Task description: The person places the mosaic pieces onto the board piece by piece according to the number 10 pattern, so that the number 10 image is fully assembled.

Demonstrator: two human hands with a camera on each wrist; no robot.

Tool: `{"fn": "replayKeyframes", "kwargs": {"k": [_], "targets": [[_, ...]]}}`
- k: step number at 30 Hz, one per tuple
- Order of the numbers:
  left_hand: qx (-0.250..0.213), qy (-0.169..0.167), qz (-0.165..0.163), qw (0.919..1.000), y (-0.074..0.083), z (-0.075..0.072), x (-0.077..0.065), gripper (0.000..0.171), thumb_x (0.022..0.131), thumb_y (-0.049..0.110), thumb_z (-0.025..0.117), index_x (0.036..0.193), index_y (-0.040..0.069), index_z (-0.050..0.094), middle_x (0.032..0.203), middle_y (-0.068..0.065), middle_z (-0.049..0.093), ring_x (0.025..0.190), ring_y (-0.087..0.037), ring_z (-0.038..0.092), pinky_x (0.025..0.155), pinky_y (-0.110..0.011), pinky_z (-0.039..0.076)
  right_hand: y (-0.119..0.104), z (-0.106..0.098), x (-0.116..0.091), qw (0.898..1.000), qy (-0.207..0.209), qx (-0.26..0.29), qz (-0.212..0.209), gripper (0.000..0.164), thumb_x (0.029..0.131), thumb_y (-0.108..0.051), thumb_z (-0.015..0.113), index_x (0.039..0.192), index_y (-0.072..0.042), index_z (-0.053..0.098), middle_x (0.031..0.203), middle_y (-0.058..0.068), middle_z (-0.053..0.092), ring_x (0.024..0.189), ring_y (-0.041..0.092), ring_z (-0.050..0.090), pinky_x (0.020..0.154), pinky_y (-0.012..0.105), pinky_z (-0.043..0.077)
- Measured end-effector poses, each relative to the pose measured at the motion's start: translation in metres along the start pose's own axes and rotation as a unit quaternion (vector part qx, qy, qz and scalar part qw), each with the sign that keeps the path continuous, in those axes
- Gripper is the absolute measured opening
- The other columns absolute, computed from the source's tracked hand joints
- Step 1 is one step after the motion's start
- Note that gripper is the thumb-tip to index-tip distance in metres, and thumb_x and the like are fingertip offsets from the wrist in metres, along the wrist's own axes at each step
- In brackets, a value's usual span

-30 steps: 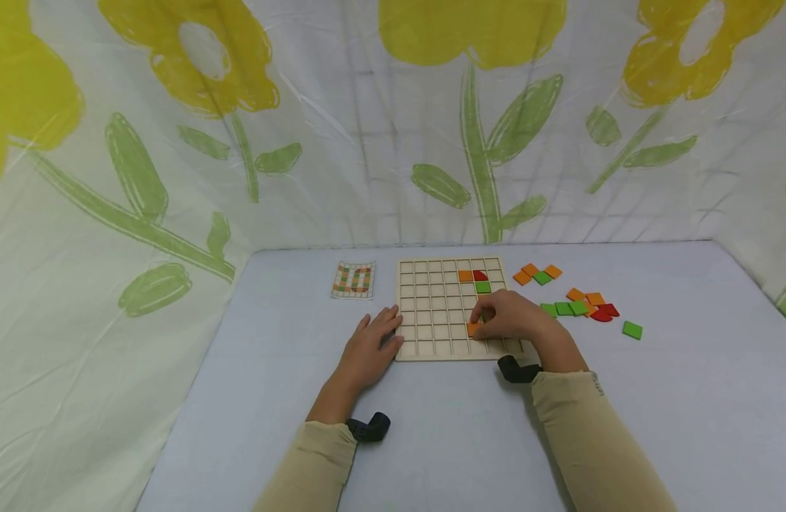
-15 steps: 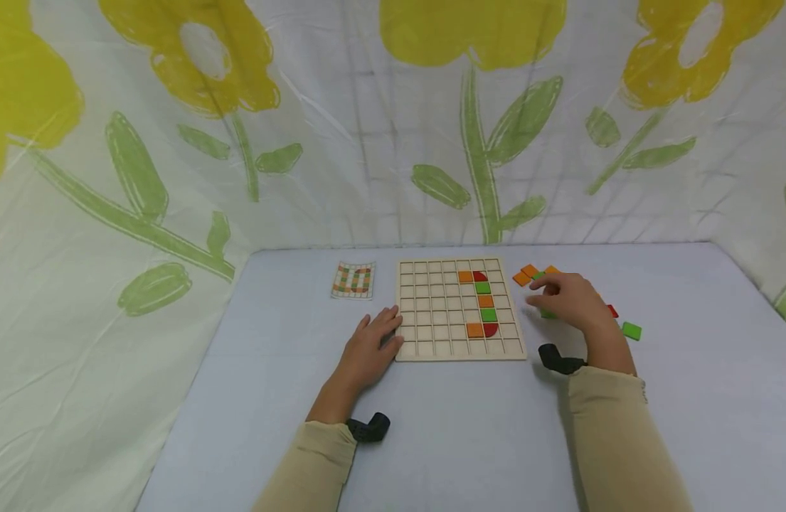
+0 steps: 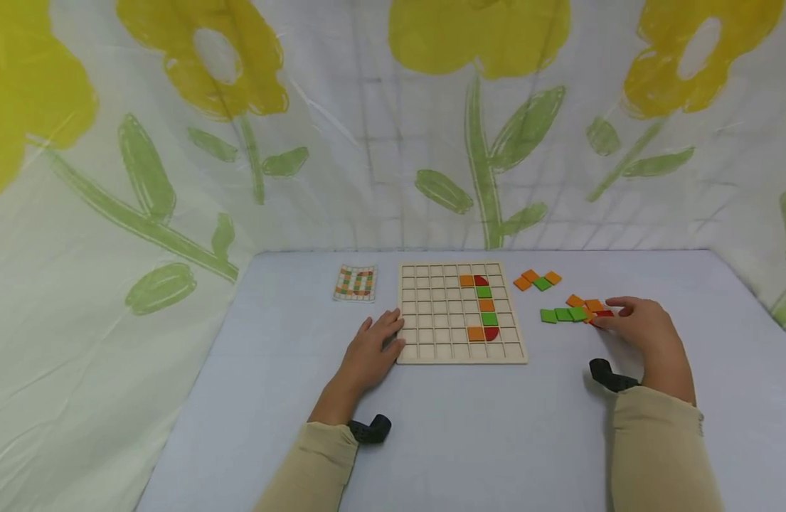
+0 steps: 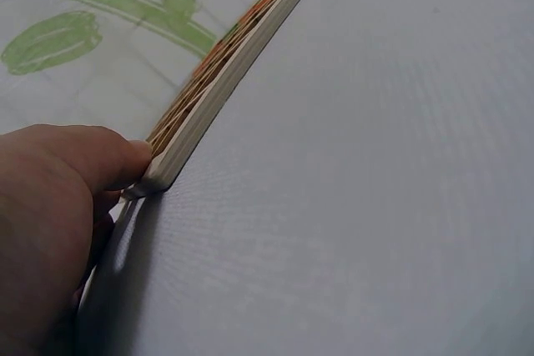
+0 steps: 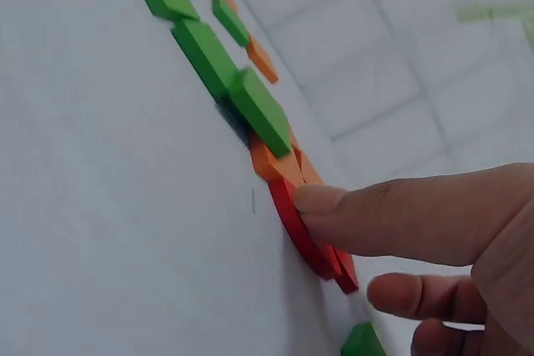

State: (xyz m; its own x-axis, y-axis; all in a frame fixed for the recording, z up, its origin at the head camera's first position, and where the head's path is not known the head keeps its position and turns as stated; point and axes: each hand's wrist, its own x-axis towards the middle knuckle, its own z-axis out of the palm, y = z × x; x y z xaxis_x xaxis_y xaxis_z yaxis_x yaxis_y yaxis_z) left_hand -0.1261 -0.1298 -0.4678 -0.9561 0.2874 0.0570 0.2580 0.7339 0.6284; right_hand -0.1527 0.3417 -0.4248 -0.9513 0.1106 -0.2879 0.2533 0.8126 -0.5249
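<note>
The wooden grid board (image 3: 431,352) lies flat with a column of orange, green and red tiles in its right part. My left hand (image 3: 369,350) rests at the board's left edge, fingers extended; in the left wrist view its thumb (image 4: 117,156) touches the board's corner. Off to the right, my right hand (image 3: 649,333) reaches over the loose tile pile. In the right wrist view its thumb (image 5: 375,218) touches a red rounded tile (image 5: 300,231), while the index finger is hidden behind it. Another red tile (image 5: 346,271) lies against that one.
A small pattern card (image 3: 356,284) lies left of the board. Green tiles (image 3: 562,314) and orange tiles (image 3: 575,301) sit beside the red ones. A second cluster of tiles (image 3: 543,284) lies farther back. A flowered curtain (image 3: 341,142) hangs behind the table.
My right hand has let go of an orange tile on the board and moved right to the red tiles in the pile. The left hand stays at the board's edge.
</note>
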Motion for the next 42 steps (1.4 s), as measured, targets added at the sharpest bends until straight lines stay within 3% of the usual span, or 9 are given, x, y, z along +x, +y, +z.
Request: {"fn": "replayKeyframes", "kwargs": {"k": [4, 9, 17, 22, 26, 33, 42], "targets": [[0.004, 0.001, -0.002, 1.0, -0.001, 0.001, -0.001, 0.048, 0.1, 0.03, 0.057, 0.145, 0.013, 0.051, 0.157, 0.005, 0.037, 0.147, -0.016, 0.031, 0.126, -0.038, 0.013, 0.009, -0.002, 0.001, 1.0, -0.013, 0.007, 0.015, 0.083, 0.087, -0.055, 0.066, 0.142, 0.004, 0.044, 0.131, 0.034, 0.046, 0.111, 0.045, 0.046, 0.083, 0.052, 0.048], [0.004, 0.006, 0.001, 1.0, -0.002, 0.002, 0.0, 0.048, 0.1, 0.03, 0.057, 0.145, 0.014, 0.051, 0.157, 0.006, 0.037, 0.147, -0.016, 0.031, 0.126, -0.038, 0.013, 0.005, 0.0, 0.003, 1.0, -0.021, 0.009, 0.009, 0.083, 0.085, -0.058, 0.068, 0.138, 0.003, 0.049, 0.128, 0.033, 0.049, 0.11, 0.043, 0.047, 0.083, 0.051, 0.047], [0.001, 0.005, 0.001, 1.0, -0.003, 0.002, 0.0, 0.048, 0.1, 0.03, 0.057, 0.145, 0.014, 0.051, 0.157, 0.007, 0.037, 0.147, -0.015, 0.031, 0.126, -0.038, 0.013, -0.006, 0.003, 0.004, 1.0, -0.016, 0.012, -0.002, 0.063, 0.086, -0.051, 0.069, 0.118, 0.0, 0.052, 0.114, 0.026, 0.052, 0.1, 0.038, 0.049, 0.071, 0.035, 0.042], [-0.001, 0.004, 0.001, 1.0, -0.002, 0.001, 0.0, 0.048, 0.1, 0.031, 0.057, 0.145, 0.014, 0.051, 0.157, 0.007, 0.037, 0.147, -0.015, 0.031, 0.126, -0.038, 0.013, -0.01, 0.004, 0.004, 1.0, -0.015, 0.019, 0.009, 0.05, 0.091, -0.041, 0.065, 0.115, 0.001, 0.054, 0.111, 0.024, 0.057, 0.097, 0.035, 0.051, 0.07, 0.035, 0.043], [-0.003, 0.001, 0.0, 1.0, -0.002, 0.001, 0.001, 0.048, 0.101, 0.03, 0.056, 0.145, 0.014, 0.05, 0.157, 0.007, 0.037, 0.147, -0.014, 0.03, 0.126, -0.038, 0.013, -0.013, 0.003, 0.003, 1.0, -0.014, 0.017, 0.002, 0.049, 0.092, -0.037, 0.064, 0.121, 0.001, 0.055, 0.111, 0.024, 0.06, 0.097, 0.034, 0.053, 0.069, 0.035, 0.043], [-0.004, 0.003, 0.005, 1.0, -0.002, 0.001, 0.001, 0.048, 0.101, 0.03, 0.056, 0.145, 0.013, 0.05, 0.157, 0.006, 0.037, 0.147, -0.015, 0.031, 0.126, -0.038, 0.013, -0.031, 0.003, 0.002, 0.999, -0.017, -0.003, -0.043, 0.053, 0.098, -0.035, 0.057, 0.14, -0.004, 0.051, 0.118, 0.025, 0.056, 0.102, 0.037, 0.051, 0.075, 0.042, 0.047], [-0.002, -0.005, 0.0, 1.0, -0.001, -0.001, 0.0, 0.048, 0.101, 0.031, 0.056, 0.145, 0.014, 0.05, 0.157, 0.006, 0.036, 0.147, -0.015, 0.03, 0.126, -0.037, 0.012, -0.086, 0.029, 0.001, 0.99, -0.036, -0.014, -0.134, 0.04, 0.097, -0.027, 0.062, 0.132, -0.008, 0.061, 0.104, 0.016, 0.063, 0.085, 0.026, 0.054, 0.065, 0.029, 0.044]]}}
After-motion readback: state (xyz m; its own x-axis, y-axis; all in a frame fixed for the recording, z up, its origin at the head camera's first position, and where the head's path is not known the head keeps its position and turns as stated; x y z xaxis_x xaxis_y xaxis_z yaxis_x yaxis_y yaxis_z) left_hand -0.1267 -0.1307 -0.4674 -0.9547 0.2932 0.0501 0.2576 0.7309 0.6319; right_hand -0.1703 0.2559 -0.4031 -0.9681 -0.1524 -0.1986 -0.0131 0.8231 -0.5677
